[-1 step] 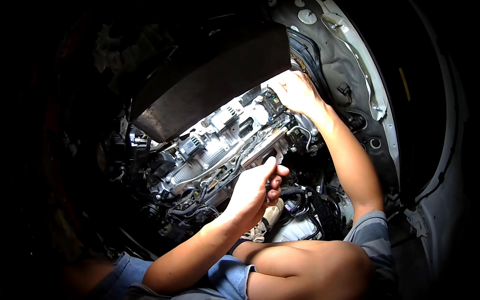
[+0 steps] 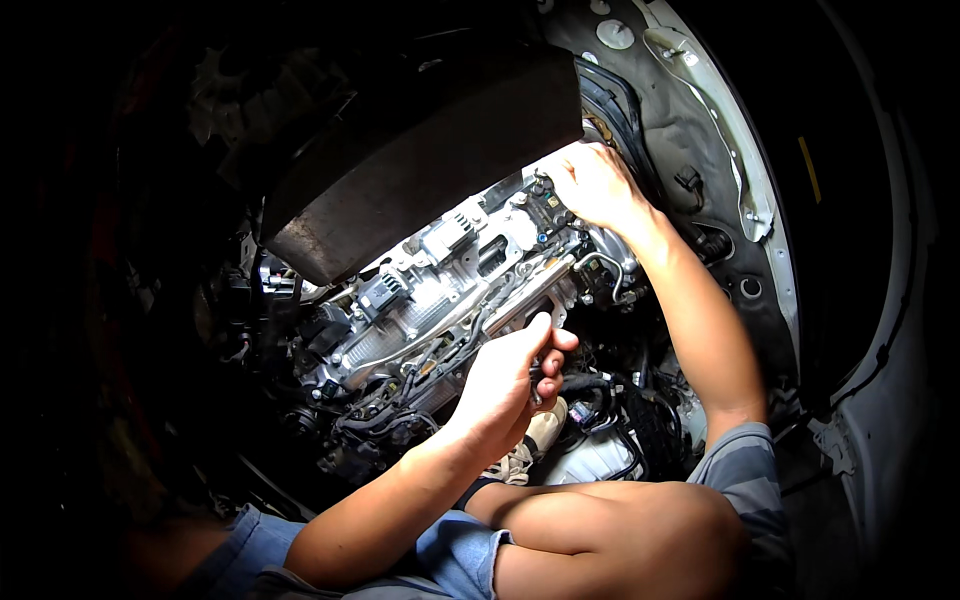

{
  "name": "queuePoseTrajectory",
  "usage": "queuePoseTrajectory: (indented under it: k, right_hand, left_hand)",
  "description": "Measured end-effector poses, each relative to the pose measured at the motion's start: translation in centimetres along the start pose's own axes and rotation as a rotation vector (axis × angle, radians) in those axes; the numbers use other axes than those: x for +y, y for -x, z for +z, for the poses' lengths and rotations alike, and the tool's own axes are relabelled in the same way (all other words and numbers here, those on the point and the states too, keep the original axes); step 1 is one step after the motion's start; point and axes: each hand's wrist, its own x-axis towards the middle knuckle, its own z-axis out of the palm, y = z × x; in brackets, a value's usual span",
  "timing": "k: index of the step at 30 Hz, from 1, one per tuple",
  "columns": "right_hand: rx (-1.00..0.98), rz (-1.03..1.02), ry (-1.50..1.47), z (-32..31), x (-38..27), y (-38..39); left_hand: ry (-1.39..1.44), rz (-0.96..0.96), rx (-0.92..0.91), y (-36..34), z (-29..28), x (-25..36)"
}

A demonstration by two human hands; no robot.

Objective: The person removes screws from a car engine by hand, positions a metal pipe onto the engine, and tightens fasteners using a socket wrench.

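Working mid-job on engine (image 2: 440,310), exposed under dark cover (image 2: 420,160). My left hand (image 2: 510,380): fingers clenched on small dark tool, tip hidden. My right hand (image 2: 595,185) presses connector block at engine's far end; grip unclear. Wiring looks unfinished.

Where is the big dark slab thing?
In the head view, the dark slab sits upper middle, above the silver engine, left of the right hand.
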Motion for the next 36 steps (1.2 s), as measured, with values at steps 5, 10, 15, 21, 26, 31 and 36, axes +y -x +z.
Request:
queuePoseTrajectory:
  k: [5, 10, 15, 21, 26, 31, 36]
  right_hand:
    - [0.070, -0.012, -0.376, -1.2, 1.0, 1.2]
    - [0.186, -0.019, -0.449, -2.4, -5.4, 6.6]
    - [0.168, -0.156, -0.103, -1.9, -10.9, 12.3]
    - [0.164, -0.065, 0.102, -0.3, -12.4, 14.6]
    - [0.209, -0.160, 0.115, 0.3, -12.5, 15.4]
    - [0.465, 0.155, -0.370, -0.3, -10.0, 14.0]
    - [0.133, -0.047, -0.106, -1.4, -4.7, 8.4]
  left_hand:
    - [0.054, -0.007, -0.060, -0.5, 0.0, 0.2]
    - [0.076, 0.120, -0.063, -0.7, -1.0, 0.5]
    - [0.146, 0.216, -0.095, -1.7, -1.2, 0.0]
    - [0.193, 0.301, -0.114, -1.9, -1.1, -1.3]
    - [0.215, 0.288, -0.123, -1.7, -1.3, -1.6]
    - [-0.077, 0.280, 0.058, -1.7, -1.1, -0.7]
    - [-0.209, 0.266, 0.082, -0.4, -0.9, 0.3]
